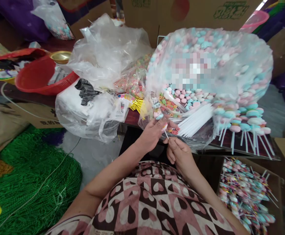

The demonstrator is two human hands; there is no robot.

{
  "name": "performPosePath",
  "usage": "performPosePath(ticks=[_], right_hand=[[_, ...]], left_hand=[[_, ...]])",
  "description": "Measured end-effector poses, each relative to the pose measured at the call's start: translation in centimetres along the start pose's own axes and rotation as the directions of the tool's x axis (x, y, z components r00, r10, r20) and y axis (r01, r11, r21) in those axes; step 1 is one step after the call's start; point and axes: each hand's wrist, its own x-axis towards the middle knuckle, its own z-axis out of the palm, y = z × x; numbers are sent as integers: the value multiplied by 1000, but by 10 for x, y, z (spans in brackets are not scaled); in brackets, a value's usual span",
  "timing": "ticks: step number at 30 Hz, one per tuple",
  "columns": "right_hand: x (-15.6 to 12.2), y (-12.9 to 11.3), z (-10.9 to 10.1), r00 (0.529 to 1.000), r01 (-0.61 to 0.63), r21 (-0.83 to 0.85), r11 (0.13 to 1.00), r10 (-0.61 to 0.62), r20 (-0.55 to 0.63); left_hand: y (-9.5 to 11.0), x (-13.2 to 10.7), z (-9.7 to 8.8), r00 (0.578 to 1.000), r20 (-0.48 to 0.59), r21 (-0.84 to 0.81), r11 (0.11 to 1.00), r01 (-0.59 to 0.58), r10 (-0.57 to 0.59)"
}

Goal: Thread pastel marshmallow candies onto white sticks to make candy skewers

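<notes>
By the table (pixel 132 118), the left hand (pixel 151 133) pinches candy (pixel 164 126) on a stick (pixel 167 134) the right hand (pixel 180 152) grips; loaded sticks (pixel 253 119) seem done, bare sticks (pixel 196 121) and loose candies (pixel 188 99) remain

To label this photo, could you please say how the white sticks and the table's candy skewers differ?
The white sticks are bare; the candy skewers carry stacked pink and blue candies. The white sticks lie bunched together; the candy skewers' sticks fan apart. Slim white sticks appear in both.
</notes>
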Motion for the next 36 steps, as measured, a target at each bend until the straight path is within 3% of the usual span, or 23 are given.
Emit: performPosePath(ticks=[3,6,9,12,18,21,24,29,32,36], right_hand=[[-1,0,-3,999,-30,27,999,30,25],[1,0,-7,1000,-8,-95,995,5,-30],[5,0,-7,995,20,-166,986,-35,-92],[7,-2,-2,998,4,-159,987,-14,-60],[9,-4,11,994,-85,-4,996,85,63],[12,-4,12,999,9,-64,998,-11,-32],[14,-6,10,987,110,-270,956,-138,-87],[14,-22,-2,966,225,-526,820,-259,8],[19,-38,-12,931,251,-563,787,-355,-81],[34,-50,-14,886,276,-522,807,-425,-187]], left_hand=[[12,5,-5,998,31,-31,998,-51,52],[20,11,-7,992,-29,5,992,-125,125],[16,13,-8,989,-59,41,990,-135,137],[9,13,-7,989,-33,35,989,-146,147],[7,7,-3,1000,-10,25,1000,2,-1],[0,5,-2,999,-14,7,999,32,-32],[-7,3,-4,1000,-10,34,999,25,-25],[-1,4,-8,998,-42,18,998,56,-55],[7,4,-10,998,-11,27,998,59,-59],[8,0,-10,975,132,15,984,180,-180]])
